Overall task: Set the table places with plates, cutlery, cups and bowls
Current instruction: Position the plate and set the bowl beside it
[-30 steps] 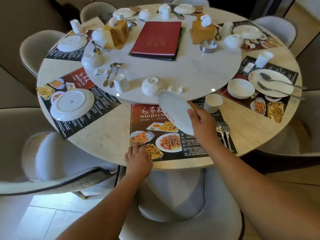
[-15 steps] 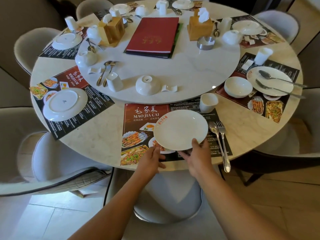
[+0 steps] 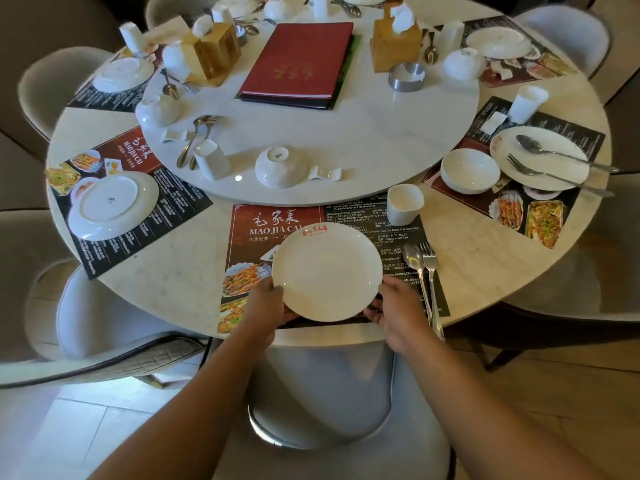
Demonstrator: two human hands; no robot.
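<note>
Left hand (image 3: pixel 266 306), right hand (image 3: pixel 398 311) spread, glossy round plate (image 3: pixel 327 271)

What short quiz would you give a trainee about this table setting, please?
1. True or false: the left hand and the right hand both hold the plate over the near placemat.
2. What lies just right of that plate? A) spoon and fork B) chopsticks C) knife
3. Fill in: the bowl on the turntable sits ___.
Key: 1 true; 2 A; 3 upside down.
</note>
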